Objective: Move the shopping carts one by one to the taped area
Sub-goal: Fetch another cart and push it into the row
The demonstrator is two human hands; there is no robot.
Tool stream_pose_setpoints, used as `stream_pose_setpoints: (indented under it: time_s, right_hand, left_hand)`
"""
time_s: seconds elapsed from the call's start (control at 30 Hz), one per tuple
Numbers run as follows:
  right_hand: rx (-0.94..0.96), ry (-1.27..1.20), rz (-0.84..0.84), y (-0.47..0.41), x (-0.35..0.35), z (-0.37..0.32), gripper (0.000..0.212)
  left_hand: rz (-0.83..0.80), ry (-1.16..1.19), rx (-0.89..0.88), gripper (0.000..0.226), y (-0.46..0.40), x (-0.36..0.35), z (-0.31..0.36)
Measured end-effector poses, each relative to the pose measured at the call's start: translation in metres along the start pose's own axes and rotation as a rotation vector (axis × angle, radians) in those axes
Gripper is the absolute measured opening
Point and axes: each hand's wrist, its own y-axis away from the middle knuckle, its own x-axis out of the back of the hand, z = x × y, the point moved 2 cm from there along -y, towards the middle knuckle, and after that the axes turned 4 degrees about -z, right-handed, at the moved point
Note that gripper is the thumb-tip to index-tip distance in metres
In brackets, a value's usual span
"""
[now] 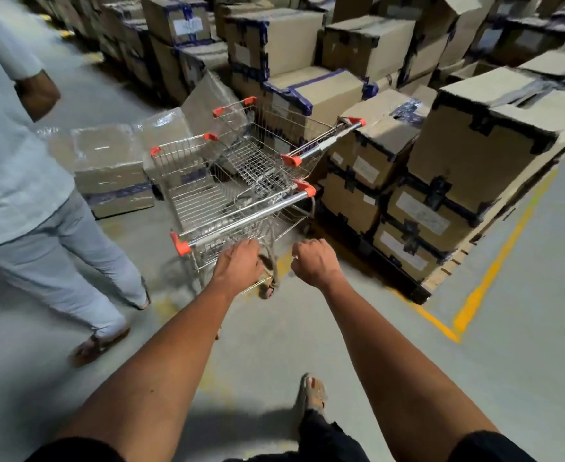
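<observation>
Two wire shopping carts with orange corner caps stand ahead of me. The near cart [214, 201] has its chrome handle [247, 216] towards me. The far cart [267, 141] is angled against the stacked boxes. My left hand [239, 263] is at the back of the near cart, just under its handle. Its fingers curl out of sight, so a grip does not show. My right hand [314, 261] is a loose fist with nothing in it, right of the cart and apart from it. Yellow floor tape [484, 288] marks lines at the right.
A person in light clothing [24, 181] walks close on the left. Cardboard boxes on a pallet [441, 201] stand right of the carts, and more stacks fill the back. Plastic-wrapped boxes [111, 168] lie on the floor beyond the near cart. My sandalled foot [313, 393] is below.
</observation>
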Motion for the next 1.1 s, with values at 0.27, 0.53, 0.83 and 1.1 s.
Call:
stream_pose_setpoints:
  time_s: [0.27, 0.53, 0.83, 1.1]
  right_hand:
    - [0.233, -0.004, 0.024, -0.167, -0.001, 0.049, 0.037]
    - [0.415, 0.063, -0.234, -0.248, -0.044, 0.052, 0.037]
    - [0.354, 0.087, -0.384, -0.267, -0.036, 0.041, 0.018]
    - [0.382, 0.077, -0.352, -0.245, -0.031, 0.047, 0.017]
  left_hand:
    - [-0.011, -0.044, 0.262, 0.065, -0.131, -0.013, -0.022]
    - [-0.357, -0.021, 0.427, 0.037, -0.173, -0.044, -0.065]
    - [-0.361, -0.112, 0.522, 0.035, -0.181, -0.045, -0.067]
    - [-0.354, -0.159, 0.513, 0.033, -0.162, -0.043, -0.045]
